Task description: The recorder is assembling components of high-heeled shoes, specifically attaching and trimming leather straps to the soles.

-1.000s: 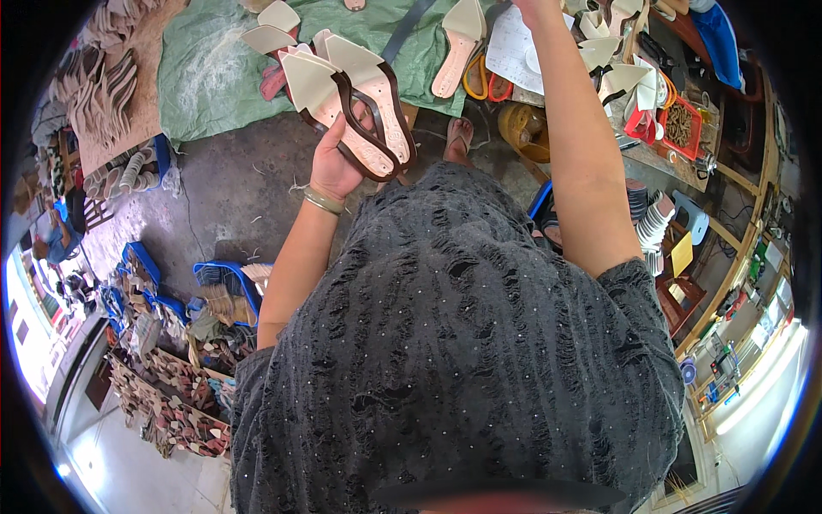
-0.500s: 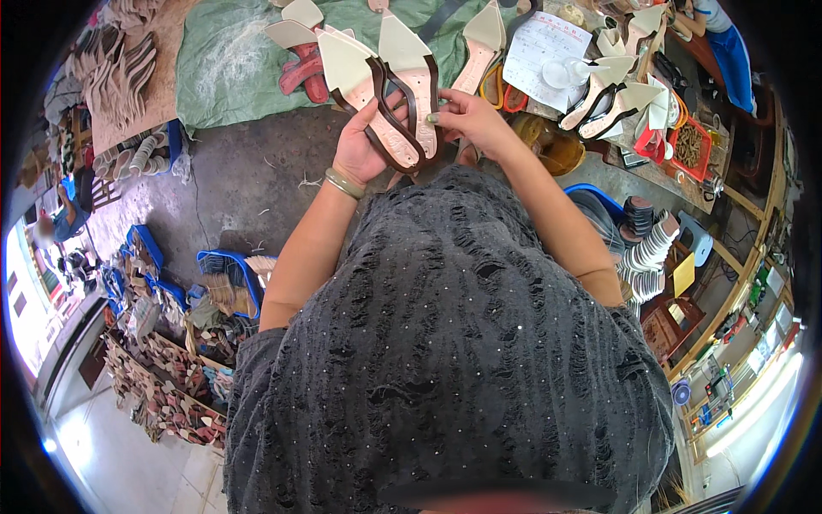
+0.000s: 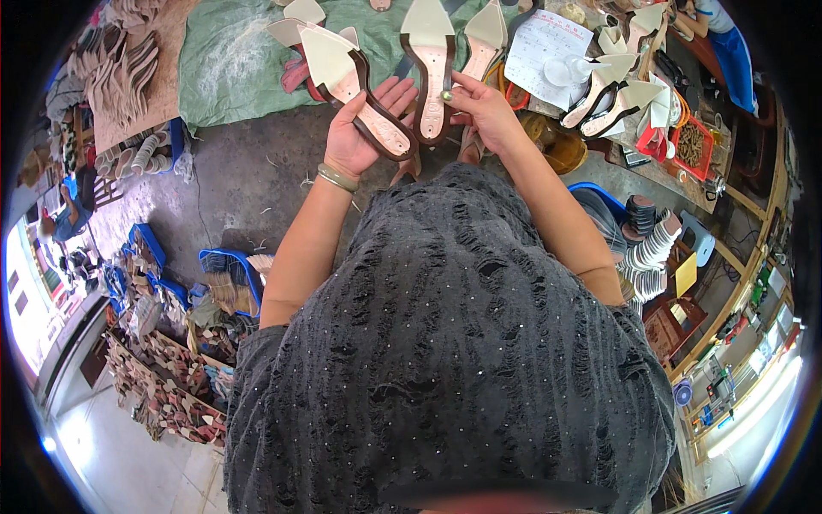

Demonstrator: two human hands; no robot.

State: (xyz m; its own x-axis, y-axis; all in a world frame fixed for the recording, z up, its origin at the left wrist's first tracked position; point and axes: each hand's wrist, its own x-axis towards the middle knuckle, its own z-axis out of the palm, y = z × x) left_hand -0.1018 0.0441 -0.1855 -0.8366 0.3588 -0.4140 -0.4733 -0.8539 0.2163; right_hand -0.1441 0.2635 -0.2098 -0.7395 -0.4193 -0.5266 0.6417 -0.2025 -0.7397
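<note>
Two half-made pointed shoes, each with a cream toe, a pale pink insole and a dark brown edge, are up in front of me, apart from each other. My left hand (image 3: 349,147) is closed on the left shoe (image 3: 345,84), its thumb over the edge and its fingers reaching out beneath. Between thumb and fingers, my right hand (image 3: 490,116) grips the right shoe (image 3: 434,62) by the side of its insole, heel end toward me. Another cream-toed shoe (image 3: 485,36) lies just beyond my right hand. Behind the left shoe sits a red piece (image 3: 295,74), partly covered.
A green sheet (image 3: 224,81) covers the bench ahead. On the right are a written paper (image 3: 548,47), a clear plastic cup (image 3: 561,72), more cream-toed shoes (image 3: 591,98) and a red basket (image 3: 692,147). A blue crate (image 3: 229,255) with shoe parts stands lower left.
The two shoes have come apart: my right hand has drawn its shoe up and to the right, while the left shoe has shifted slightly left. My left fingers have spread from beneath it.
</note>
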